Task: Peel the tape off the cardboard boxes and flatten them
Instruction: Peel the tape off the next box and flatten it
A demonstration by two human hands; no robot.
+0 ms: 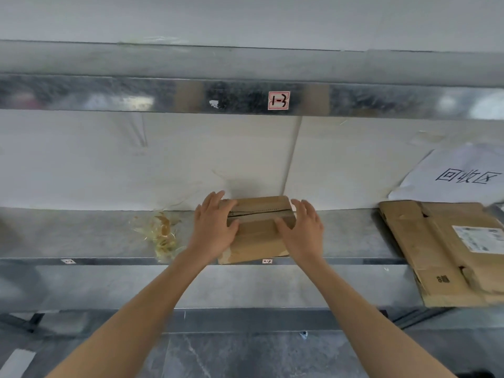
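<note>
A small brown cardboard box stands on a metal shelf, its top seam split along the middle and tape showing at its front left corner. My left hand lies flat on the box's left side with fingers spread over the top. On the right side rests my right hand, thumb on the top face, fingers reaching past the right edge. Both hands press against the box from either side.
A crumpled wad of clear peeled tape lies on the shelf left of the box. A stack of flattened cardboard sits at the right, under a white paper sign. An upper shelf beam runs overhead.
</note>
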